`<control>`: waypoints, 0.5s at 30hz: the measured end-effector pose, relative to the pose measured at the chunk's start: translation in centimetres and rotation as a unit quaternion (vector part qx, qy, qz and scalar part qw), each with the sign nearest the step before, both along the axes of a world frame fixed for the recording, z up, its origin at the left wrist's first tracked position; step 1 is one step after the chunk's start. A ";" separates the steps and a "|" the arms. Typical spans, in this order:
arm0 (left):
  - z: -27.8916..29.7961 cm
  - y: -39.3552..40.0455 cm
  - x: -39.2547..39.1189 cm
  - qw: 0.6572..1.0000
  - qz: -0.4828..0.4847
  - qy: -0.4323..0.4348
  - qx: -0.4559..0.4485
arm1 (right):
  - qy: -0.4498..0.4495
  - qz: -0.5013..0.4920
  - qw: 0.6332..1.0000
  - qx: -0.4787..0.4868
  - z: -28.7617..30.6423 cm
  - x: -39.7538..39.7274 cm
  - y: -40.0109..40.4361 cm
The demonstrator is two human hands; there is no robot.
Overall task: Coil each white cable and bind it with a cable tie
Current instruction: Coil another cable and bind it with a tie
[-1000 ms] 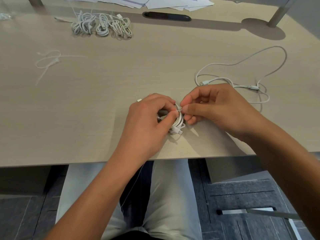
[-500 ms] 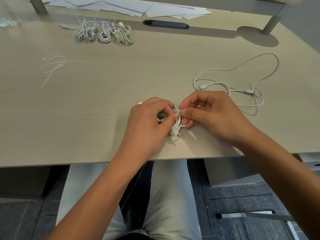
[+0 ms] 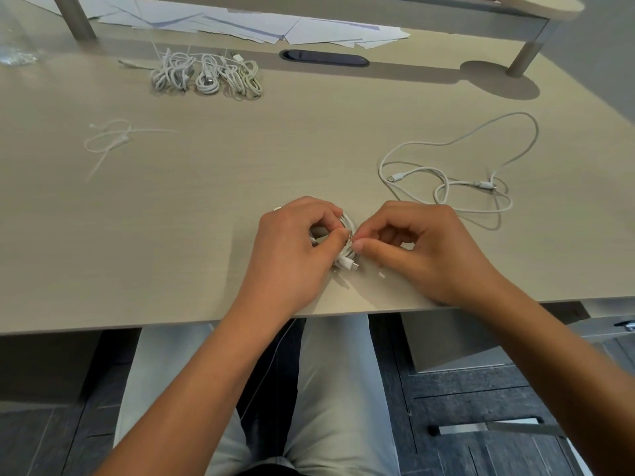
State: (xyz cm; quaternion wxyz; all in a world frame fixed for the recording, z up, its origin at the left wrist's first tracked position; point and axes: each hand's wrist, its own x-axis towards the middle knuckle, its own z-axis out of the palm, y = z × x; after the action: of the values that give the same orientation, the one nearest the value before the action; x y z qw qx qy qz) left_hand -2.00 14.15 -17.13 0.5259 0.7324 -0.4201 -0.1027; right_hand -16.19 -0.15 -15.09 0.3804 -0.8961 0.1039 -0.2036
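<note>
Pinned at the near edge of the desk (image 3: 171,235), a coiled white cable (image 3: 347,257) is gripped by the left hand (image 3: 295,249), fingers curled round the loops so that the coil cannot spring apart. The right hand (image 3: 422,249) is brought in just beside it, thumb and forefinger pinched together at the coil's right side; a cable tie is probably being fed or cinched there, though the tie itself is too small to be made out. One connector is seen poking out from the near side of the coil.

Far to the left, a row of finished bundles (image 3: 206,73) is laid out, apparently bound already. To the right, well apart from the hands, a loose cable (image 3: 457,173) is sprawled in open loops, not yet coiled. On the left, spare ties (image 3: 110,139) are left within reach. Papers (image 3: 240,25) are spread at the far edge, beside a dark grommet slot (image 3: 324,59). Nothing is placed between the hands and the loose cable.
</note>
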 end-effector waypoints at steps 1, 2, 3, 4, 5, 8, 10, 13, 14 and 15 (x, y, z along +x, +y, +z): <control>0.0 0.0 0.0 1.000 0.001 0.006 0.001 | 0.003 -0.004 1.000 -0.025 -0.1 0.1 0.1; 0.1 -0.1 -0.1 1.000 0.003 0.014 0.000 | 0.006 -0.009 0.999 -0.044 -0.1 0.3 0.2; 0.1 -0.1 -0.1 1.000 0.005 0.026 -0.002 | 0.009 -0.015 0.998 -0.057 -0.2 0.4 0.2; 0.1 -0.1 0.0 0.999 0.006 0.039 -0.003 | 0.010 -0.021 0.997 -0.067 -0.2 0.5 0.3; 0.2 -0.2 0.0 0.999 0.006 0.053 -0.004 | 0.010 -0.025 0.997 -0.075 -0.2 0.6 0.3; 0.2 -0.1 0.2 0.997 0.000 0.083 -0.001 | 0.010 -0.030 0.997 -0.072 0.0 0.7 0.4; 0.1 -0.1 0.2 0.996 0.000 0.085 0.003 | 0.009 -0.031 0.998 -0.059 0.2 0.5 0.4; 0.1 -0.1 0.1 0.996 0.004 0.090 0.002 | 0.002 -0.016 0.997 -0.069 0.4 0.0 0.5; 0.1 -0.2 0.1 0.996 0.005 0.094 0.001 | 0.001 -0.005 0.997 -0.073 0.4 -0.1 0.6; 0.1 -0.2 0.0 0.995 0.006 0.096 0.002 | 0.001 0.007 0.997 -0.081 0.3 -0.3 0.5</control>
State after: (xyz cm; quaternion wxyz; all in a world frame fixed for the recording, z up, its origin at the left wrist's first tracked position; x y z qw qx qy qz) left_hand -1.97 13.95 -17.01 0.5631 0.7225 -0.3632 -0.1706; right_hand -16.47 0.39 -14.82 0.3079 -0.9249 0.0806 -0.2080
